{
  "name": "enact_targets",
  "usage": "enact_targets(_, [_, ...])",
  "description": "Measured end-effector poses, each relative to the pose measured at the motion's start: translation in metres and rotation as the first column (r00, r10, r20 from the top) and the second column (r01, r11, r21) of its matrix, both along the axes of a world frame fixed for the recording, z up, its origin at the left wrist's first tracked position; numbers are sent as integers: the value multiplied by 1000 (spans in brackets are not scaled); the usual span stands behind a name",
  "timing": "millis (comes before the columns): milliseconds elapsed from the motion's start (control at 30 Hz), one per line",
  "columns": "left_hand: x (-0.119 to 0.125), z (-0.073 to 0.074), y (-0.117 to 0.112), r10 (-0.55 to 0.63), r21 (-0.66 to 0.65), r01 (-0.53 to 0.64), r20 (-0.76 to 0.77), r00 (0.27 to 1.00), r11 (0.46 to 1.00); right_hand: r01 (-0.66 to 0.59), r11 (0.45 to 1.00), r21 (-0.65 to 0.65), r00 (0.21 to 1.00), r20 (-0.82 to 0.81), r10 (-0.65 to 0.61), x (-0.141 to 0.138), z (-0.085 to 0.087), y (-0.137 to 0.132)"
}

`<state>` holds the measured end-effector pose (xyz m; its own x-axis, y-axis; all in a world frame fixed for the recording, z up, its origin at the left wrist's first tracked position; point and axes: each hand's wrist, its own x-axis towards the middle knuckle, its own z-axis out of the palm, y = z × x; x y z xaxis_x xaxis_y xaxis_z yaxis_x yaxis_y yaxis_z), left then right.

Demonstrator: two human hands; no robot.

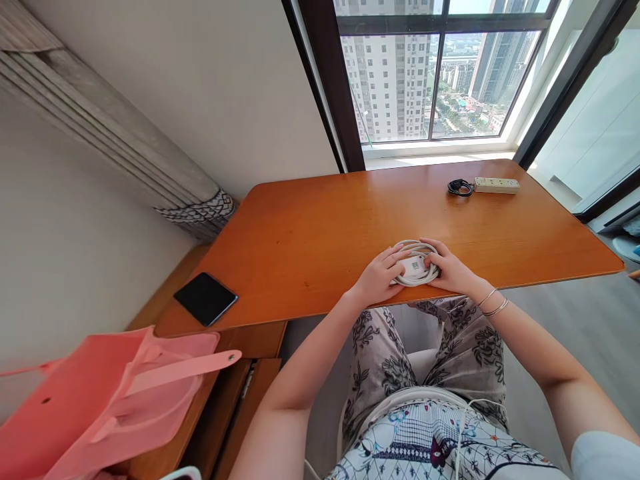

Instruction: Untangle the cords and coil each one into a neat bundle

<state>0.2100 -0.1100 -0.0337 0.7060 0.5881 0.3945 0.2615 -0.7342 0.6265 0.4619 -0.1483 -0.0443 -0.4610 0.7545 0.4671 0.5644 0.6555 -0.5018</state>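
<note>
A coiled white cable [429,272] lies at the front edge of the wooden table [320,227], with a small white block bearing a printed label inside the loops. My left hand [383,275] closes on the coil's left side, thumb on the block. On the opposite side, my right hand [450,270] has its fingers wrapped around the loops. The undersides of the coil and some fingertips are hidden.
A power strip [497,185] with a bundled black cord [460,187] sits near the table's far right corner. A black tablet [205,299] rests at the left end. Beside it hangs open a pink bag [115,393]. Beyond the table is a window [435,80].
</note>
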Motion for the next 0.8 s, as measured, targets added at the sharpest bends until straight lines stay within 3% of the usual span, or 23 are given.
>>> enact_targets(200, [1,-2,-1,32,18,-32,13,999,999,-18,998,62,998,66,14,4,8,6])
enact_targets(367, [3,1,-2,-11,6,11,5,1000,1000,24,956,293,949,295,-115,-2,18,-13])
enact_targets(500, [4,0,-2,0,-25,1,47,999,1000,-75,939,336,908,412,-75,-15,13,-26])
enact_targets(633, [2,0,-2,-46,-56,48,44,998,997,-80,924,375,900,425,-94,-20,9,-26])
enact_targets(800, [2,1,-4,-75,101,74,0,997,992,-66,904,422,913,390,-115,-12,7,-26])
